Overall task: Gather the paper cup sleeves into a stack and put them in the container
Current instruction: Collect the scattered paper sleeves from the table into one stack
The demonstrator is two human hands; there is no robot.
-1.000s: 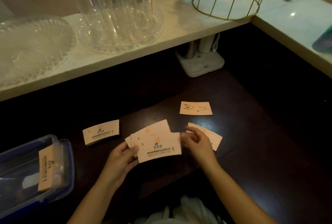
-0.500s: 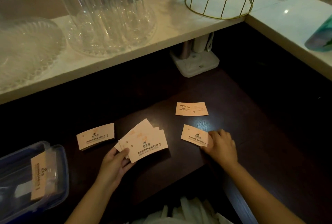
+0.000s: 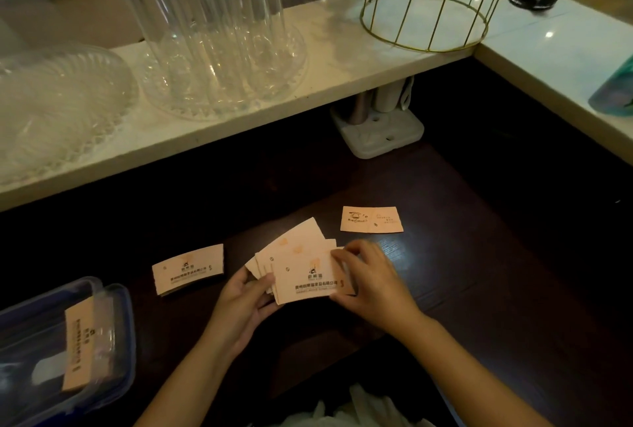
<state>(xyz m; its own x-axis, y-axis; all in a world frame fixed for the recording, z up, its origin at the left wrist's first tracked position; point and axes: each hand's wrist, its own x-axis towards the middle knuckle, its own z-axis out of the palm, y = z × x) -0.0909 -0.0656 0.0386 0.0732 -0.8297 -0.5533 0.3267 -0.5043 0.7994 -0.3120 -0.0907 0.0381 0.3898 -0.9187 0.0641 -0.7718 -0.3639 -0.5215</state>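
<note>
A fanned stack of flat tan paper cup sleeves is held over the dark table. My left hand grips its left end, and my right hand pinches its right end with a sleeve on top. One loose sleeve lies to the left of the stack. Another loose sleeve lies to the upper right. A clear plastic container with a blue rim sits at the lower left, with one sleeve standing in it.
A white marble counter runs behind the table and down the right side. On it stand clear glasses on a glass tray, a glass dish and a gold wire basket. A white holder sits under the counter.
My right hand picked up the sleeve that lay on the table to the right and brought it left onto the stack. My left hand kept hold of the stack.
</note>
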